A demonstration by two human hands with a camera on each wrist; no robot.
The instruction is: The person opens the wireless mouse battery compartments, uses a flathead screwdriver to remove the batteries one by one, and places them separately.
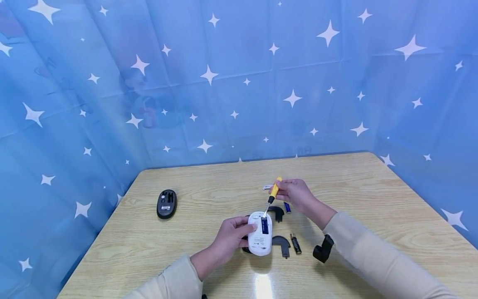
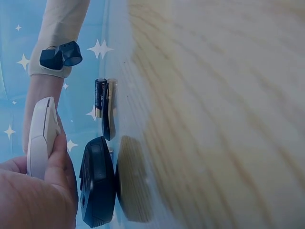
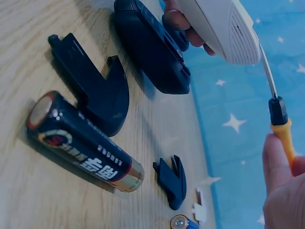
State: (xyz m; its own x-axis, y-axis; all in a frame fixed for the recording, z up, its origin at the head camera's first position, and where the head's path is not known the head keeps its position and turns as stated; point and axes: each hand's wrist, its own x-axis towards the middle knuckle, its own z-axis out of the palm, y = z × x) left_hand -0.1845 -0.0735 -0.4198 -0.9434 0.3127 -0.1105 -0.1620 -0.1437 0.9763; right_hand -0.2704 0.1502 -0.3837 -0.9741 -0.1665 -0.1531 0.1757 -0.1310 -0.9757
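White mouse (image 1: 259, 234) and yellow screwdriver (image 1: 274, 191) gripped in the hands above wooden table (image 1: 373, 199), star-patterned blue curtain (image 1: 239, 83) behind.

Both hands' fingers (image 1: 239, 227) curled, gripping

Black mouse (image 1: 167, 204) on table (image 1: 373, 195), starry curtain (image 1: 239, 83) behind.

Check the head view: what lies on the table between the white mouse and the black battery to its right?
In the head view, a curved black cover piece lies between the white mouse and the black battery.
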